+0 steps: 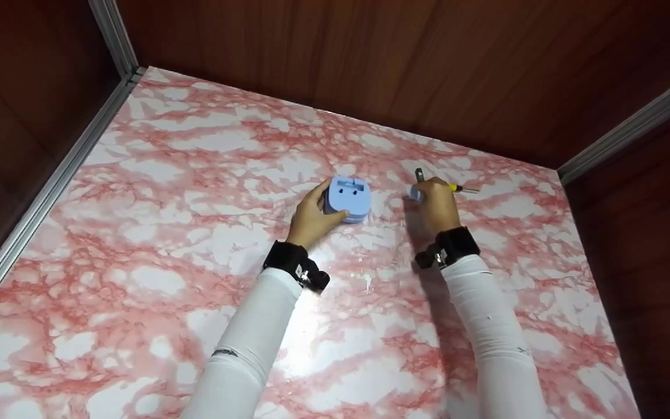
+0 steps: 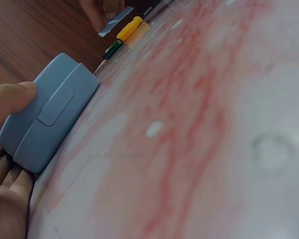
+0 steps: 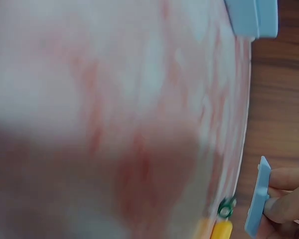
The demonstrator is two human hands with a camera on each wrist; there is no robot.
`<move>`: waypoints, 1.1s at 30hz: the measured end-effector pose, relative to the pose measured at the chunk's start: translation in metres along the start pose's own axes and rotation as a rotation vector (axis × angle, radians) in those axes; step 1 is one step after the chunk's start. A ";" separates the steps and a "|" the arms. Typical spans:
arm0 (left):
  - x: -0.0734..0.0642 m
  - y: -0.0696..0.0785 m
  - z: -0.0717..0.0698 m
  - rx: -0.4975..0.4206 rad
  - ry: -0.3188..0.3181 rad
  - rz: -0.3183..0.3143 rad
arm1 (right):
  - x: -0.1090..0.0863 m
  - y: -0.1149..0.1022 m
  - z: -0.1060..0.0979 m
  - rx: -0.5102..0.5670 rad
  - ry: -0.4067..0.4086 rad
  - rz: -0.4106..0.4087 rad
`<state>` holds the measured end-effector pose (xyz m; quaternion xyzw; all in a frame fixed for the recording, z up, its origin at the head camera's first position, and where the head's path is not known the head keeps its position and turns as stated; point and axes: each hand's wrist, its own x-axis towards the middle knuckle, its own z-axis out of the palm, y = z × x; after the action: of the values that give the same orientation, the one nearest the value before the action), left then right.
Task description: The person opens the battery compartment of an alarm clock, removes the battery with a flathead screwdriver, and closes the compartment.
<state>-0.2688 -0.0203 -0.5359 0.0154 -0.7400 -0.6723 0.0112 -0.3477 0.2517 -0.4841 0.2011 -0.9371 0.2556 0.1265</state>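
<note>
My left hand holds a light blue rounded box on the table, thumb on its near side. The box's upper face shows a recessed slot and two dark holes. Off to the right, my right hand pinches a small flat blue cover between thumb and fingers, just above the table. Below that hand lie a dark green battery and a yellow-handled screwdriver. In the head view the hand hides part of the screwdriver; its metal shaft sticks out to the right.
The table has a red and white marbled top. Dark wood-grain panels stand behind it and at both sides, with metal rails along the left edge. Each wrist wears a black strap with a camera.
</note>
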 end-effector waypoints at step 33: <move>0.000 -0.001 0.000 0.064 0.030 -0.001 | 0.025 -0.067 0.030 -0.079 -0.036 -0.125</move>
<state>-0.2691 -0.0200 -0.5366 0.0259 -0.7608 -0.6481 0.0214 -0.3443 0.1754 -0.4725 0.2586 -0.9343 0.2062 0.1331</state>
